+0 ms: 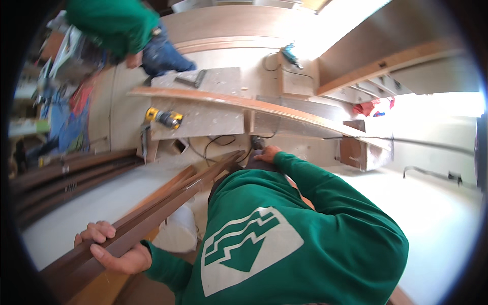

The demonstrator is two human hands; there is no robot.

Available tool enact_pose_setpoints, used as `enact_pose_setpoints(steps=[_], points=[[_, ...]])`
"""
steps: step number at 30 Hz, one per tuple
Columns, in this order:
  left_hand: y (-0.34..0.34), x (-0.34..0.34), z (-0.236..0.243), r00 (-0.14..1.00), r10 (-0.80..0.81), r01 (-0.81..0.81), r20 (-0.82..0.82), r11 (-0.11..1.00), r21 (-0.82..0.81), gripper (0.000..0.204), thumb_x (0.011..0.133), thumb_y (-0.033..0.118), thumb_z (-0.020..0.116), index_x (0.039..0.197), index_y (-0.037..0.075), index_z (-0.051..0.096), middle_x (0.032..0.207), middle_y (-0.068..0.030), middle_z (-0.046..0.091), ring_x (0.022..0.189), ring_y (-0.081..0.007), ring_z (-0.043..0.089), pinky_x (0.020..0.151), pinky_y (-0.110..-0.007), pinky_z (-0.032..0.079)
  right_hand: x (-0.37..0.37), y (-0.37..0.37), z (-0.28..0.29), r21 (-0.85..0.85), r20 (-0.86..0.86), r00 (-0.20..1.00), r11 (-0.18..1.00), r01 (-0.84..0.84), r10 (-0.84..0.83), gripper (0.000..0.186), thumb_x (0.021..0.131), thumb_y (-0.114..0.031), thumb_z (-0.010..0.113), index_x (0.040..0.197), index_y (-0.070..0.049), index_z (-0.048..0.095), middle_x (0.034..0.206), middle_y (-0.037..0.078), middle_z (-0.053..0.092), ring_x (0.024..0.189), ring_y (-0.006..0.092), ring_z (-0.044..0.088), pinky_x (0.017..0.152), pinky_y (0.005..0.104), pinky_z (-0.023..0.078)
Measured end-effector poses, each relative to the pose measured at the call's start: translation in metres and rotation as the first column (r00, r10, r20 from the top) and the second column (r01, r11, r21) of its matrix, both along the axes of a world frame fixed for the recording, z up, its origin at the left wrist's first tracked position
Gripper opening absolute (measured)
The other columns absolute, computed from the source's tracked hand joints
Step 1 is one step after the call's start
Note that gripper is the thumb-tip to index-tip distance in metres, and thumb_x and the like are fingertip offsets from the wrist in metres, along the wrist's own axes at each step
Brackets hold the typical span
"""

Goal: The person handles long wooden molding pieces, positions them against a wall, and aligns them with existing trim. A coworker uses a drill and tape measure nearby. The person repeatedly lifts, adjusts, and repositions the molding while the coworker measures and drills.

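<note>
The person's green sweatshirt (325,249), with a white print on it, fills the lower middle. A wide wooden panel (391,43) slants across the upper right. Running from the lower left corner up to near the person's waist is a long brown board (162,206); the left hand (119,249) grips it, fingers over one side and thumb on the other. At the upper left a co-worker (122,30) in a green top bends over. A long pale plank (223,99) crosses a speckled board (203,124). More brown boards (76,178) lie together at the left. The right hand (267,154) is by the person's dark trousers; whether it holds anything I cannot tell. A yellow drill (163,118) lies on the speckled board, and a teal power tool (291,55) sits farther back.
</note>
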State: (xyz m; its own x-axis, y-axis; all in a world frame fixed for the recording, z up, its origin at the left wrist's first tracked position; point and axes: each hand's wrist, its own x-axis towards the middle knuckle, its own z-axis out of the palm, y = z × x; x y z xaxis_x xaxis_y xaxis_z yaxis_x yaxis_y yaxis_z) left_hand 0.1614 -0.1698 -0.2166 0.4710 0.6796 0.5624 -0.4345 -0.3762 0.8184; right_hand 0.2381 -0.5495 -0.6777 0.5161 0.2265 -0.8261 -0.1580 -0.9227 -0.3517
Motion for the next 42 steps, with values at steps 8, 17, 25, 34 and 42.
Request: enact_pose_setpoints(steps=[8, 17, 25, 34, 42], points=[[0.015, 0.003, -0.003, 0.995, -0.087, 0.092, -0.044, 0.988, 0.125, 0.028, 0.106, 0.023, 0.053, 0.112, -0.004, 0.049, 0.085, -0.0056, 0.043, 0.076, -0.0168, 0.047, 0.073, -0.030, 0.042, -0.031, 0.029, 0.015, 0.026, 0.296, 0.953, 0.996, -0.083, 0.072, 0.050, 0.087, -0.048, 0.068, 0.106, -0.003, 0.080, 0.114, 0.022, 0.076, 0.109, 0.0400, 0.072, 0.098, 0.0488, 0.057], [-0.003, -0.001, 0.003, 0.997, 0.000, 0.004, -0.074, 0.999, 0.044, 0.042, 0.098, 0.031, 0.055, 0.119, -0.004, 0.043, 0.086, -0.0053, 0.046, 0.075, -0.0152, 0.044, 0.070, -0.030, 0.037, -0.028, -0.004, -0.023, -0.196, 0.125, 0.990, 0.976, 0.096, -0.072, 0.051, 0.095, -0.047, 0.064, 0.119, -0.003, 0.076, 0.124, 0.023, 0.072, 0.121, 0.0409, 0.067, 0.104, 0.0503, 0.053], [-0.027, -0.008, 0.007, 0.986, 0.159, -0.157, -0.046, 0.987, 0.035, 0.043, 0.095, 0.032, 0.058, 0.115, -0.004, 0.044, 0.085, -0.0074, 0.047, 0.073, -0.0153, 0.046, 0.068, -0.029, 0.040, 0.022, -0.021, -0.034, -0.133, 0.079, 0.991, 0.986, -0.098, 0.109, 0.048, 0.093, -0.042, 0.067, 0.122, -0.005, 0.073, 0.125, 0.025, 0.071, 0.125, 0.0405, 0.065, 0.105, 0.0490, 0.053], [-0.048, -0.006, 0.011, 0.939, 0.341, -0.340, -0.048, 0.940, 0.034, 0.050, 0.092, 0.033, 0.061, 0.121, -0.005, 0.045, 0.085, -0.0073, 0.047, 0.071, -0.0144, 0.048, 0.063, -0.027, 0.040, 0.083, -0.005, -0.027, -0.188, 0.264, 0.924, 0.954, -0.233, 0.277, 0.043, 0.094, -0.022, 0.065, 0.133, -0.005, 0.065, 0.137, 0.018, 0.064, 0.131, 0.0390, 0.059, 0.105, 0.0516, 0.051], [-0.073, 0.011, 0.017, 0.877, 0.473, -0.467, -0.084, 0.880, 0.085, 0.049, 0.092, 0.032, 0.061, 0.120, -0.004, 0.045, 0.084, -0.0056, 0.047, 0.071, -0.0135, 0.047, 0.063, -0.026, 0.039, 0.161, 0.024, -0.034, -0.155, 0.445, 0.828, 0.940, -0.305, 0.342, 0.036, 0.092, -0.020, 0.061, 0.122, -0.001, 0.069, 0.128, 0.019, 0.068, 0.124, 0.0376, 0.064, 0.103, 0.0540, 0.052]])
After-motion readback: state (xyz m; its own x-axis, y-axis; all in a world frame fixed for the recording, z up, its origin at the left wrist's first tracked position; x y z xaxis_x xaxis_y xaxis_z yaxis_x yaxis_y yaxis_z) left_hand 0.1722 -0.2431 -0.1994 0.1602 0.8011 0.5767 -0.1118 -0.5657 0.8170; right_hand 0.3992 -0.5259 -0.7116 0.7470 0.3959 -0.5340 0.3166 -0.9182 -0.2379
